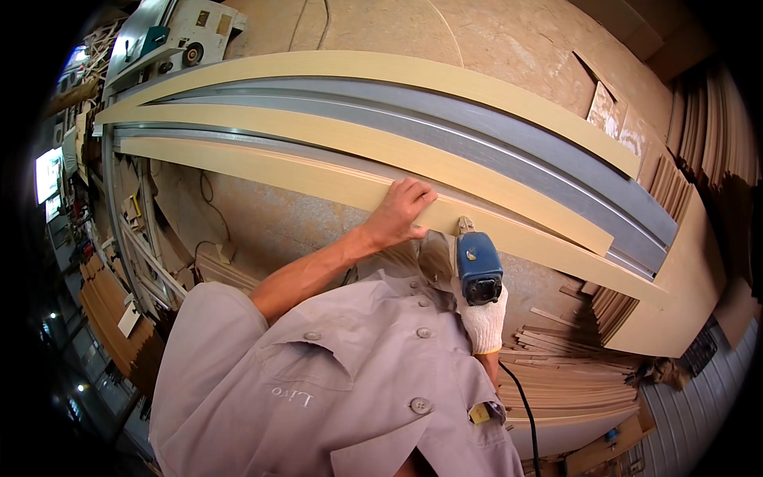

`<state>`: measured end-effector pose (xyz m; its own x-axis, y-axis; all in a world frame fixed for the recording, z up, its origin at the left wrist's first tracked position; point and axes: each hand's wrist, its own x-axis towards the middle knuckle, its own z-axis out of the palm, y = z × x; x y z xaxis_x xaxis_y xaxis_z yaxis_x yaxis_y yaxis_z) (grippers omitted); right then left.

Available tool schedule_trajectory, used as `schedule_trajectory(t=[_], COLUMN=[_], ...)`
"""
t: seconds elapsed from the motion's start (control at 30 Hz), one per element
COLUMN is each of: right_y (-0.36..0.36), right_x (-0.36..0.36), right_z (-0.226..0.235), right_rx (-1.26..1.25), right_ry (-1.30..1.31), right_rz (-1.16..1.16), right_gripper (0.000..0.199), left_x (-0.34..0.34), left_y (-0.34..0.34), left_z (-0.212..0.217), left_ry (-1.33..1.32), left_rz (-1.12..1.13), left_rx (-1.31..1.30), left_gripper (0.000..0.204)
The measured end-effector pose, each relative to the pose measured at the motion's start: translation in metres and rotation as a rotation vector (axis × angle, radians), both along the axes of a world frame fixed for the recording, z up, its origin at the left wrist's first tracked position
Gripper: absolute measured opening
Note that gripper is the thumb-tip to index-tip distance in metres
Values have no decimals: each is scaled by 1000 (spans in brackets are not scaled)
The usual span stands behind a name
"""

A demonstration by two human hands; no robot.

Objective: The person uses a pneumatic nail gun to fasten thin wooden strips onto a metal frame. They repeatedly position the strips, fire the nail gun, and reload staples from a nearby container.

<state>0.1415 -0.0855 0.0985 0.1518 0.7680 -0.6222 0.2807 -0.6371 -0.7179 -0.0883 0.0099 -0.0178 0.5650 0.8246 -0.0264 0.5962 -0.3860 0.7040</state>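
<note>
My bare left hand (404, 208) is closed over the near pale yellow board (310, 176), fingers bent over its upper edge and thumb on the near side. In a white knitted glove, my right hand (482, 318) grips a blue corded power tool (478, 266); its body hides most of my fingers. The tool's metal front end (466, 226) is at the near board's lower edge; whether it touches cannot be made out. Beyond lie a middle pale strip (381, 149) and a far pale strip (381, 63), on grey metal rails (493, 131).
A black cord (528, 405) hangs at my lower right. Stacked brown boards (556, 385) lie below the bench's right end, with more panels (719, 135) at the far right. A white machine (208, 32) with a black knob stands at the far left. Offcuts lie about.
</note>
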Motion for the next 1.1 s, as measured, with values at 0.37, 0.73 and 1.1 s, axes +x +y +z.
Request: schedule_trajectory(t=[0.37, 0.73, 1.1], right_y=[-10, -4, -6], right_x=[2, -3, 26], right_z=[-12, -8, -4], right_rx=[5, 37, 48], right_ry=[-24, -49, -58], right_rz=[-12, 8, -97], right_gripper=[28, 24, 19], left_x=[-2, -3, -3], left_y=[0, -3, -3], left_z=[-3, -8, -11], left_ry=[-18, -11, -4], left_rz=[-27, -41, -30], left_rx=[-20, 9, 23], left_gripper=[68, 70, 70])
